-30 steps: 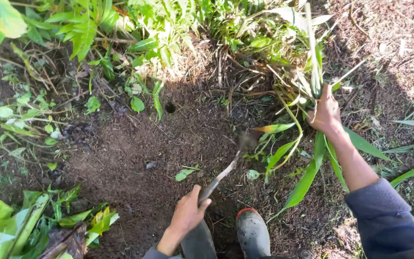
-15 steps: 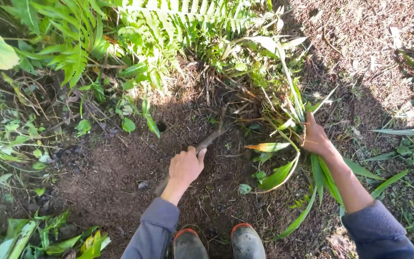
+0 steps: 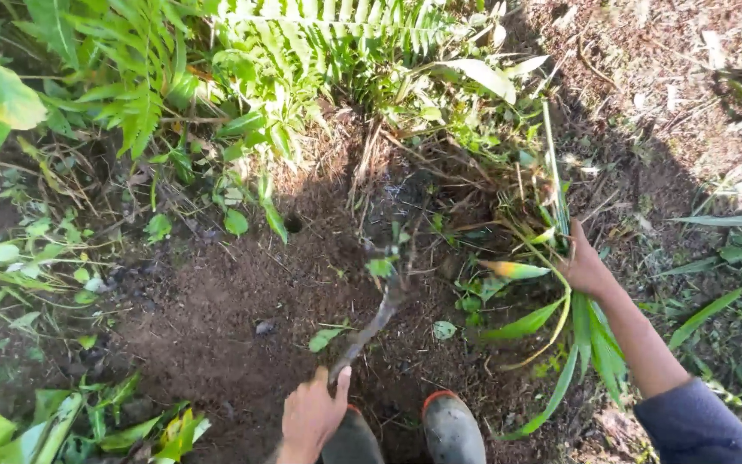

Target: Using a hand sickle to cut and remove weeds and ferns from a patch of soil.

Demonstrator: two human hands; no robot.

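Dark, soil-caked and long, the blade [image 3: 377, 320] runs from the left hand [image 3: 311, 414] up into the middle of the bare soil patch [image 3: 216, 326], its tip lost in blur and loose earth near a small green sprout [image 3: 380, 267]. The left hand is clenched round the blade's handle at the near edge of the patch, thumb up along it, just above two rubber boots [image 3: 414, 434] (grey, one with an orange rim) that stand on the soil at the bottom edge.

To the right, the right hand [image 3: 584, 266] reaches out from a dark blue sleeve [image 3: 697, 425] and grasps a clump of long, strap-like leaves [image 3: 560, 326] at the right edge of the patch; the leaves spill down and outward below the hand, green with one yellowing blade among them. Hand and blade are well apart.

A small round hole [image 3: 293, 223] shows in the soil at the far edge of the patch, below the ferns [image 3: 302, 43] that fill the top left. Low weeds [image 3: 36, 258] line the left edge, and broad yellow-green leaves [image 3: 88, 425] lie at the bottom left corner. Dry litter and twigs [image 3: 646, 77] cover the ground at the top right.
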